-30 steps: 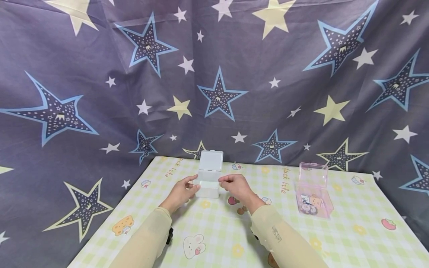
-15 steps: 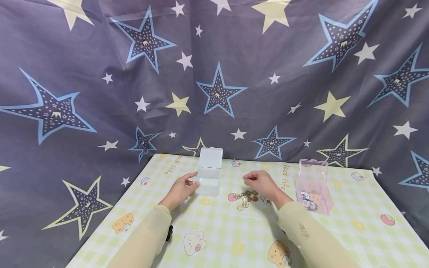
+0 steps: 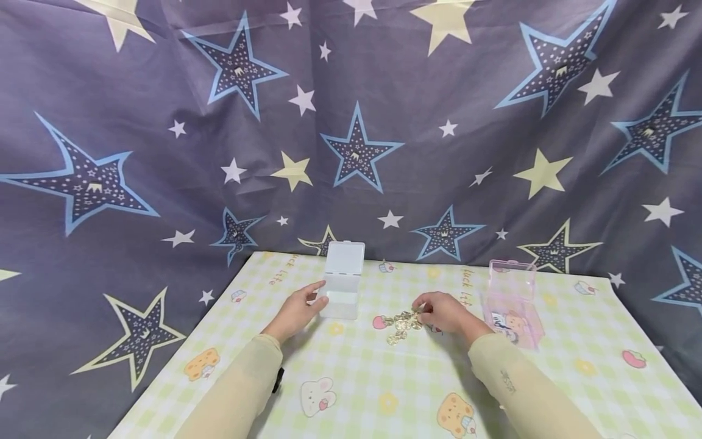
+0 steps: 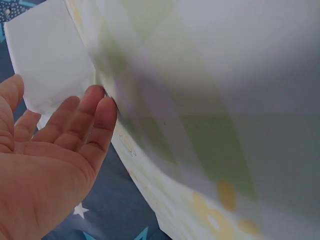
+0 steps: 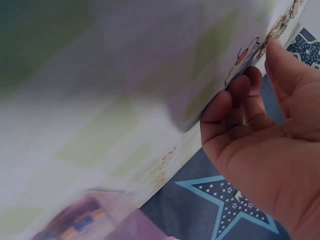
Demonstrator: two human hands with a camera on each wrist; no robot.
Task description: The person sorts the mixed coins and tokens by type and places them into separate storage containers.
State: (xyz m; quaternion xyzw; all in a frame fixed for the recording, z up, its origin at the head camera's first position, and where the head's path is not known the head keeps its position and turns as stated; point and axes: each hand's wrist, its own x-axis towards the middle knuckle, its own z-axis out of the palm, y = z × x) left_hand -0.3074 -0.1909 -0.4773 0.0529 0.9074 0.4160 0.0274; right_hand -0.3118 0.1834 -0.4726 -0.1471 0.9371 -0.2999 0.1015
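Note:
A small white translucent box (image 3: 338,309) stands on the table with its lid (image 3: 345,258) raised at the back. My left hand (image 3: 297,312) is at the box's left side, thumb and fingers loosely bent, fingertips right at its wall. In the left wrist view, the box's white panel (image 4: 50,55) shows beyond the fingers. To the right of the box lies a cluster of gold coins (image 3: 403,325). My right hand (image 3: 443,311) reaches down to the cluster's right edge, thumb and index finger close together at the coins. Whether a coin is pinched there I cannot tell.
A pink transparent box (image 3: 514,314) with its lid up stands farther right, with printed picture pieces inside. The table wears a green-checked cloth (image 3: 362,378) with printed cartoon figures. A dark star-patterned curtain (image 3: 351,207) hangs behind the table's far edge.
My right hand moved from the white box's right side over to the coins and then down to them, uncovering the cluster. My left hand stayed beside the box.

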